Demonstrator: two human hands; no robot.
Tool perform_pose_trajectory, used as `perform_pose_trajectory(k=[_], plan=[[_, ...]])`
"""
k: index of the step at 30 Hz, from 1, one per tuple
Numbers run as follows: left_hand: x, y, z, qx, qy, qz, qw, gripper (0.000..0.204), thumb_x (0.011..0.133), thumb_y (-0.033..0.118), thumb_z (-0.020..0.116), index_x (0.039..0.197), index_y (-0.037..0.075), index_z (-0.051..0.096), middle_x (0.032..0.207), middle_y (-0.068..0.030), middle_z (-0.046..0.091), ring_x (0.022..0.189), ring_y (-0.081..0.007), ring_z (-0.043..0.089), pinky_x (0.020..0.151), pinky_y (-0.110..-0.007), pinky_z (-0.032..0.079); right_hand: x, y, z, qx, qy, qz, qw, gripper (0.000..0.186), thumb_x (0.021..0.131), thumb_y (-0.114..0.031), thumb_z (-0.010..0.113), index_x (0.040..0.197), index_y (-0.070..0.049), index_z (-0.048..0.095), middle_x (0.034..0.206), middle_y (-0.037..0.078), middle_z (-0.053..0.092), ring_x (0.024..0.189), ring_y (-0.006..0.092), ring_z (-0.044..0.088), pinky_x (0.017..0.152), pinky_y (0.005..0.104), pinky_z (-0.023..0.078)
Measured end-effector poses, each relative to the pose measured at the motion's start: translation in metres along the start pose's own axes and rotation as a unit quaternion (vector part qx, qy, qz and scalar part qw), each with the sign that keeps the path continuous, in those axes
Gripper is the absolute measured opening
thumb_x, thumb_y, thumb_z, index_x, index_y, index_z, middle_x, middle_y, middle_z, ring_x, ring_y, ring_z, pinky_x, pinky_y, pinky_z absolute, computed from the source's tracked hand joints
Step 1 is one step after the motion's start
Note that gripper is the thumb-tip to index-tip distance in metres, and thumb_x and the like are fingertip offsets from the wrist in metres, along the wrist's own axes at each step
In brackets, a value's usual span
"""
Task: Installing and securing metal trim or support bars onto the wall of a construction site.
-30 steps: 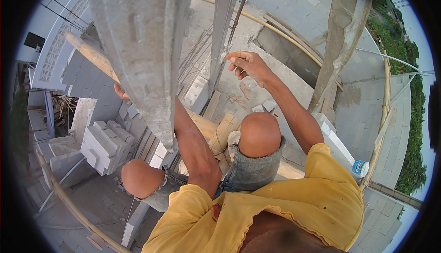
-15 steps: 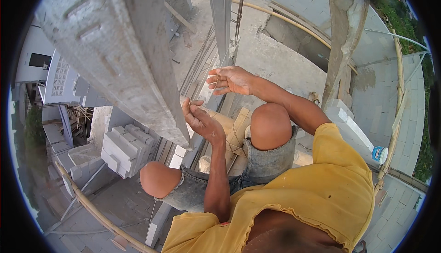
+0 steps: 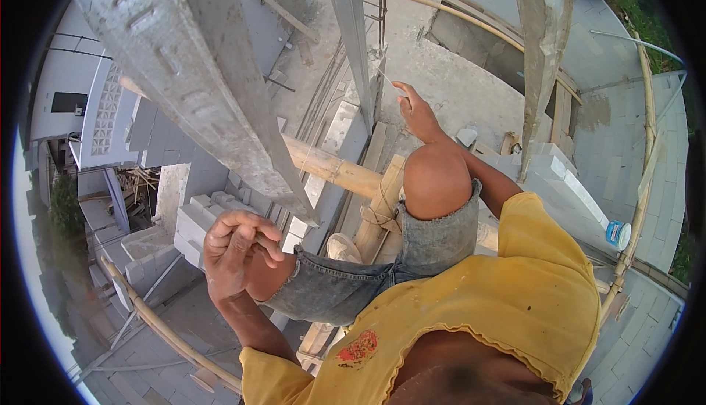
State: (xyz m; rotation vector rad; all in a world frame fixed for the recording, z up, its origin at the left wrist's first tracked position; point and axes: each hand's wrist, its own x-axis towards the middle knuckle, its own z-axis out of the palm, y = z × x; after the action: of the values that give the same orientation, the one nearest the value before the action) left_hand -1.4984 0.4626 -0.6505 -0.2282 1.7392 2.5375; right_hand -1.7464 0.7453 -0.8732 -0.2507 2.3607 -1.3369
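Observation:
My left hand (image 3: 237, 249) is raised over my left knee, its fingers curled in against the thumb. What it holds, if anything, is too small to make out. My right hand (image 3: 419, 115) reaches forward past my right knee, thumb and forefinger drawn together at the end of a thin string (image 3: 383, 76). This string runs toward the foot of the middle grey metal post (image 3: 351, 37). Between my hands and to the left, a large grey board with slot-like marks (image 3: 187, 74) slants down, its lower tip in front of the block wall (image 3: 340, 127).
Bamboo poles (image 3: 334, 168) lashed together pass beneath me. Another grey upright (image 3: 540, 59) stands to the right. Pale blocks (image 3: 195, 221) are stacked lower left. A small blue-and-white tub (image 3: 618, 234) sits at the right. Far below lies a concrete floor (image 3: 463, 74).
My hands have moved apart: the left back and to the left over my knee, the right forward and to the right. Both had been close together beside the slanting board.

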Motion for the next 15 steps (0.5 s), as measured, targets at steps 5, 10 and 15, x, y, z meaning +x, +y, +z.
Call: perform_pose_trajectory(k=[5, 10, 15], plan=[[0.125, -0.027, -0.069, 0.293, 0.044, -0.102, 0.95, 0.048, 0.096, 0.035, 0.046, 0.134, 0.006, 0.044, 0.114, -0.0127, 0.06, 0.11, -0.0233, 0.057, 0.09, -0.038, 0.048, 0.032, 0.014, -0.027, -0.139, 0.053, -0.051, 0.988, 0.028, 0.098, -0.024, 0.042, 0.122, -0.018, 0.055, 0.103, 0.016, 0.065, 0.093, 0.0372, 0.063, 0.079, 0.0444, 0.048], [0.218, -0.123, -0.031, 0.324, -0.058, -0.246, 0.912, 0.055, 0.097, 0.036, 0.049, 0.141, 0.007, 0.035, 0.103, -0.0086, 0.059, 0.093, -0.0174, 0.06, 0.081, -0.032, 0.051, 0.101, 0.024, -0.063, -0.185, 0.081, -0.091, 0.975, 0.027, 0.097, -0.03, 0.042, 0.111, -0.017, 0.061, 0.106, 0.012, 0.066, 0.1, 0.0331, 0.061, 0.083, 0.0457, 0.046], [0.257, -0.142, -0.023, 0.26, -0.023, -0.177, 0.949, 0.047, 0.097, 0.026, 0.05, 0.138, 0.004, 0.041, 0.081, -0.001, 0.06, 0.059, -0.0037, 0.049, 0.051, -0.018, 0.041, 0.153, 0.019, -0.066, -0.223, 0.071, -0.107, 0.966, 0.026, 0.097, -0.029, 0.042, 0.111, -0.018, 0.062, 0.109, 0.009, 0.065, 0.101, 0.0317, 0.061, 0.084, 0.0447, 0.047]])
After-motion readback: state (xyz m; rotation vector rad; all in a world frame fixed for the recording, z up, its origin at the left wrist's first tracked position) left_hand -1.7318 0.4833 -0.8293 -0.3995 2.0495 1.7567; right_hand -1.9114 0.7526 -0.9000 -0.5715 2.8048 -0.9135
